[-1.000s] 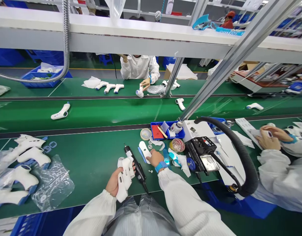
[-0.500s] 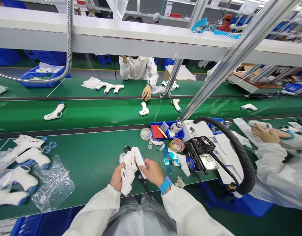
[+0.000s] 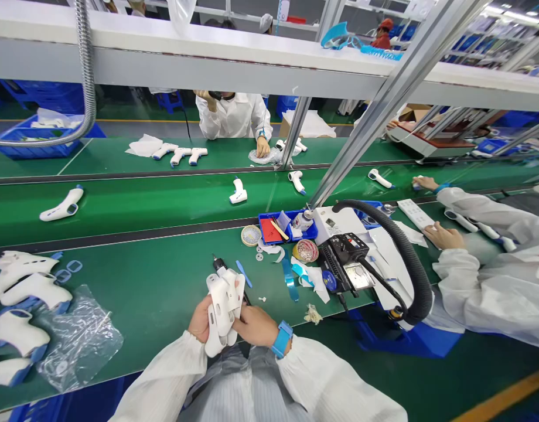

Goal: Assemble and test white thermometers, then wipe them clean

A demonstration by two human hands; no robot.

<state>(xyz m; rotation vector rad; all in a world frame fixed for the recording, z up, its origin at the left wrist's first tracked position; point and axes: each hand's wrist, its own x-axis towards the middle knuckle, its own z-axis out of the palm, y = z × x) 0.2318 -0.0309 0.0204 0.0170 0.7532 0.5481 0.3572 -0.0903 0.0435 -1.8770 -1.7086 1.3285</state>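
Note:
My left hand point(image 3: 200, 319) is closed around a bunch of white plastic thermometer shells point(image 3: 221, 302), held over the near edge of the bench. Pressed against their right side is my right hand point(image 3: 257, 326), its fingers closed on the shells with the fingertips partly hidden. Behind the shells lies a dark electric screwdriver point(image 3: 218, 264), mostly covered by them. A blue strip-shaped part point(image 3: 244, 274) rests on the green surface just beyond my right hand, and a small white part point(image 3: 262, 299) lies to its right.
Gun-shaped white thermometers point(image 3: 34, 290) and a clear plastic bag point(image 3: 80, 340) lie at the left. A blue tray point(image 3: 313, 231), tape roll point(image 3: 305, 251) and black machine with a hose point(image 3: 405, 258) stand at the right. Beyond runs a green belt point(image 3: 164, 202). A co-worker's hand point(image 3: 445, 236) is at the right.
My right hand has brought the separate blue-edged shell left and down against the others. The blue strip and small white part now show on the bench. The right-hand co-worker's arm reaches over the belt.

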